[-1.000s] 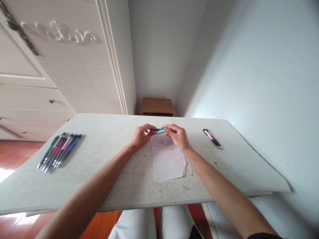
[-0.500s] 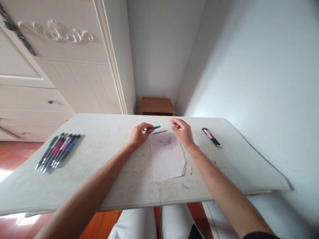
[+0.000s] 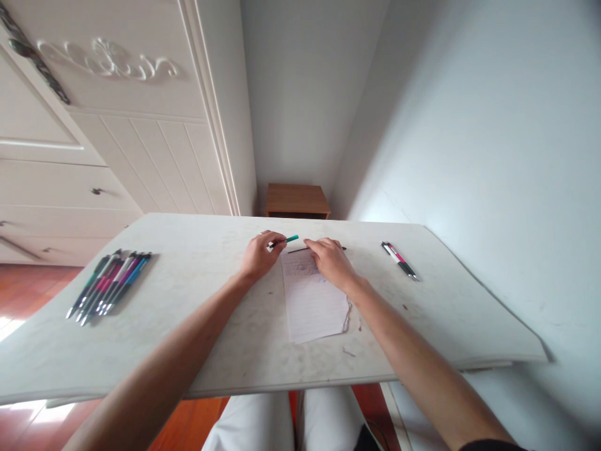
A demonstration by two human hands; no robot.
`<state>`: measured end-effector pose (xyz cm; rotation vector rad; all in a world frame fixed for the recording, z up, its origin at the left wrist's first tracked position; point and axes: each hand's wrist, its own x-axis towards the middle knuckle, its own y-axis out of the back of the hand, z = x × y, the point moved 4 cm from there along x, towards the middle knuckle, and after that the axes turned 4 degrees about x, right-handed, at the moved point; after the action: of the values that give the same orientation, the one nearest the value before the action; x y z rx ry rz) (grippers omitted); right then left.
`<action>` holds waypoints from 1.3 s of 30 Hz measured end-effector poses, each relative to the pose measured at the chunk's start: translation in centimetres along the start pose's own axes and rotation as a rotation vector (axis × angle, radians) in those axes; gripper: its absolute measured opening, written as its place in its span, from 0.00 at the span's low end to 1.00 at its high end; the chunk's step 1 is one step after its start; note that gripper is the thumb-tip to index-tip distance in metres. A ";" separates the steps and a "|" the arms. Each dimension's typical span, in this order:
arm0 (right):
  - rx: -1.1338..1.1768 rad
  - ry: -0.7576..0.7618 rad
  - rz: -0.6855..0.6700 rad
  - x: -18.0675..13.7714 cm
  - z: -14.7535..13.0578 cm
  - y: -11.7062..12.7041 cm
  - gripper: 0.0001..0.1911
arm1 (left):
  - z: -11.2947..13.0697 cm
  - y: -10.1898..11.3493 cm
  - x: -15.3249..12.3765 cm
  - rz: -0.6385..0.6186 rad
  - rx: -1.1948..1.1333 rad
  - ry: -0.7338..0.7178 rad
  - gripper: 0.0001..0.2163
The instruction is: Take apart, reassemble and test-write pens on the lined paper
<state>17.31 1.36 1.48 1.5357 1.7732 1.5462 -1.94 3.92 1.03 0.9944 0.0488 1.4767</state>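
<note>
My left hand is closed in a pinch around a green pen barrel, whose coloured end points right. A dark part of it shows between the fingers. My right hand is palm down over the top of a sheet of paper, fingers stretched forward and holding nothing that I can see. Under its fingertips lies a thin dark stick like a pen refill, partly hidden; whether the fingers touch it is unclear. A small dark piece peeks out right of the hand. Dark scribbles cover the paper's upper part.
Several click pens in various colours lie side by side at the left of the white table. Two more pens, one pink and one white, rest at the right. A wall borders the right side; a white cabinet stands behind left.
My right hand has moved left and lowered over the thin dark stick, uncovering a small dark piece at its right. My left hand has shifted slightly left, still holding the green barrel.
</note>
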 end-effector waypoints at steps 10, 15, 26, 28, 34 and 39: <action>-0.071 0.026 0.000 0.0 0.4 0.2 0.22 | -0.5 0.3 0.1 0.008 0.018 0.064 0.05; -0.111 0.019 -0.042 0.1 0.4 0.1 0.20 | -0.8 0.2 0.1 -0.015 0.043 0.085 0.06; -0.113 0.045 -0.083 0.1 0.5 0.0 0.17 | -0.9 0.4 0.2 -0.012 0.022 0.153 0.07; -0.074 0.044 -0.074 0.1 0.8 0.2 0.16 | -0.9 0.4 0.2 -0.011 0.021 0.157 0.07; -0.042 0.006 -0.023 0.0 1.3 0.9 0.14 | -0.9 0.4 0.2 -0.022 0.024 0.157 0.08; -0.091 -0.005 -0.014 0.0 1.4 0.5 0.05 | -1.2 0.3 0.2 -0.028 0.021 0.149 0.07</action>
<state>18.69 1.97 1.44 1.4796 1.6830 1.5918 -2.83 4.62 0.57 0.8955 0.1852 1.5248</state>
